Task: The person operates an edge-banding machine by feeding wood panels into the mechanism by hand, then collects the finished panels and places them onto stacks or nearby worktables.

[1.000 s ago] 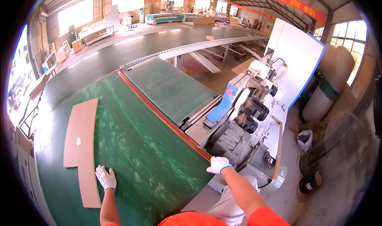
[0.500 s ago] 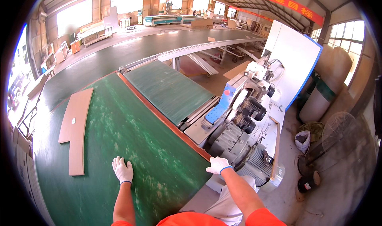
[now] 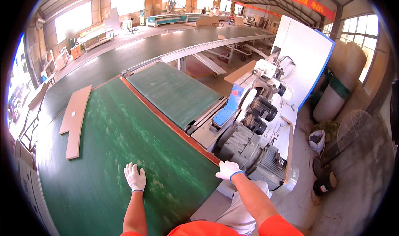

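Observation:
My left hand, in a white knit glove, is open with its fingers spread, over the wide green belt; whether the palm touches the belt is hard to tell. Beyond it and to the left lies a light brown notched board with a small white label, out of my reach. My right hand, gloved the same way, is closed over the near end of the red-brown edge strip along the belt's right side. A grey motor sits just to the right of that hand.
A machine with a blue guard, dark motors and a tall white panel stands on the right. A shorter green belt joins at the strip. Behind it runs a curved conveyor. A floor fan stands far right.
The notched board has travelled farther away along the belt. My left hand has shifted slightly right, while my right hand has stayed on the strip. The view has tilted a little.

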### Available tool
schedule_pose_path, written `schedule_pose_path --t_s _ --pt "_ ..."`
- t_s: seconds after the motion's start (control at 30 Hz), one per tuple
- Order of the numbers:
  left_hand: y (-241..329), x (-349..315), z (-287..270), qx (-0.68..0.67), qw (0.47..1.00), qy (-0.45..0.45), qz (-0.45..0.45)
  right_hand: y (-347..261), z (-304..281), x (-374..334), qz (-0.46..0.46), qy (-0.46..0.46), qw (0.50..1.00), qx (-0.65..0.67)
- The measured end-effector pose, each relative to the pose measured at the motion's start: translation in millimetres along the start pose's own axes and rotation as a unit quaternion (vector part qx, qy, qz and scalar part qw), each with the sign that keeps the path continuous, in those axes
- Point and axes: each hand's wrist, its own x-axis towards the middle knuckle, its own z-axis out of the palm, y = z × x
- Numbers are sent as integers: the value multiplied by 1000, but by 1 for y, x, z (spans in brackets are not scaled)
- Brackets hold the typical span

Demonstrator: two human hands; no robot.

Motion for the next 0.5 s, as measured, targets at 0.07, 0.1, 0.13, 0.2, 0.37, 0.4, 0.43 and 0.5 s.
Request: schedule_pose_path --t_s 0.07,0.1,0.13,0.2,0.37,0.4,0.43,0.5 --pt "3 2 0 -4 1000 -4 3 0 -1 0 1 1 1000 2" --pt "5 4 0 -7 1000 -8 5 0 -1 -1 2 2 1000 0" --pt "6 4 0 -11 1000 -12 6 1 -2 -2 2 2 1000 -1" --pt "4 4 2 -3 1000 -6 7 -1 -3 -1 0 3 1000 0" --pt "5 7 6 1 1000 -10 9 -2 -4 1 5 -2 1000 11" --pt "5 8 5 2 1000 -11 9 -1 -3 3 0 8 1000 13" --pt "6 8 6 3 1000 -15 8 -1 -3 3 0 9 1000 14" --pt "7 9 8 3 1000 -19 10 -2 -3 4 0 13 1000 15"
